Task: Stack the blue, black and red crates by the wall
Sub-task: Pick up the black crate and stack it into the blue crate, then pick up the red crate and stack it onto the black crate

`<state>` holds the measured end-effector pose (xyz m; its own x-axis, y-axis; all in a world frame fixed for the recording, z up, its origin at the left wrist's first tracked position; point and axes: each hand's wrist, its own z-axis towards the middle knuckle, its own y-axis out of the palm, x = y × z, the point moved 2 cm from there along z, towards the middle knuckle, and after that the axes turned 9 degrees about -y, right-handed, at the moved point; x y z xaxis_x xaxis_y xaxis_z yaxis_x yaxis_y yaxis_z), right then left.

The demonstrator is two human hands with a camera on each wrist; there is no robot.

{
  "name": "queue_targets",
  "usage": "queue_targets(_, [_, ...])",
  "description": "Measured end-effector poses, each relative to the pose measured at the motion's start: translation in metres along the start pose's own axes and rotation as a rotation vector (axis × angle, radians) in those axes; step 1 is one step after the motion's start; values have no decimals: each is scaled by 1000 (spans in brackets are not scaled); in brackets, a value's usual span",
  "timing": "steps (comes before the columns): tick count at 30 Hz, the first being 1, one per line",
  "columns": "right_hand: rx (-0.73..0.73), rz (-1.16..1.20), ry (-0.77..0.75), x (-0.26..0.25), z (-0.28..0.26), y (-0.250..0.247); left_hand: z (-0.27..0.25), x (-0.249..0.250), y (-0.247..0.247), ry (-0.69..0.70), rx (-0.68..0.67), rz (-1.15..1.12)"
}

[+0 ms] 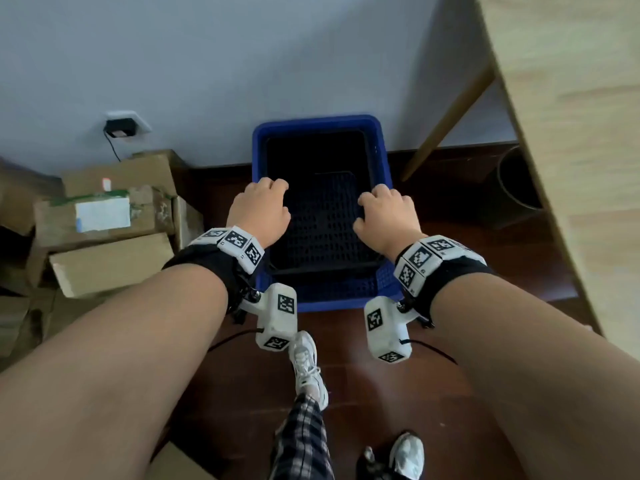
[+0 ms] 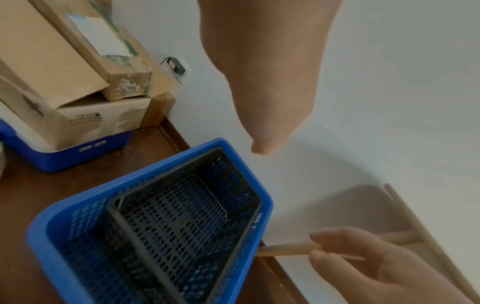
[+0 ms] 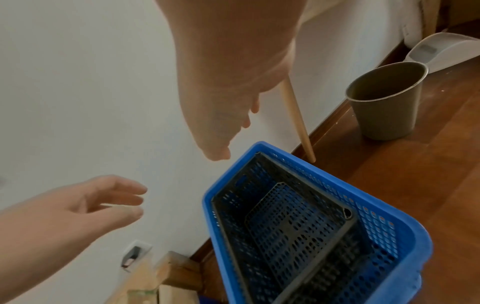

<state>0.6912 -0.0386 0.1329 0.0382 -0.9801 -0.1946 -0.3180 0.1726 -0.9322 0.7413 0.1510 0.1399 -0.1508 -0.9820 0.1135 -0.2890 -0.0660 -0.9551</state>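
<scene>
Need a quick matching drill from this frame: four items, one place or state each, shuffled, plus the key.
Items:
1. black crate
2. blue crate
3. cardboard boxes
4. grey bin

Places or states:
A. stands on the floor to the right of the table leg
B. nested inside another crate
C. piled on the floor to the left, under the wall socket
D. sits on the floor against the wall, holding another crate

Pairs: 1-B, 2-D, 3-C, 4-A

Both the left hand and right hand hover above the crates, gripping nothing.
</scene>
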Motion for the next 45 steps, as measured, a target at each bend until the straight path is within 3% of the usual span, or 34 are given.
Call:
queue_targets(6, [48,117,-77,-6,-134,-34,-135,55,-25,-36,9,-142])
queue_targets(11, [113,236,-21,13,-246,-66,-238,108,-52,-25,55,-258])
queue_targets(21, [302,445,215,68,-420,-82,-354,219,-84,169,65,-309])
queue_targets(34, [462,566,607,195,-631,-12,-470,385,1,381,-142,-300])
queue_targets(40, [448,584,711,289,-725,24,-520,494,53,440,-176,-278])
queue_targets(45, [374,576,773,398,-797,69,-567,601,128,393,-233,-292])
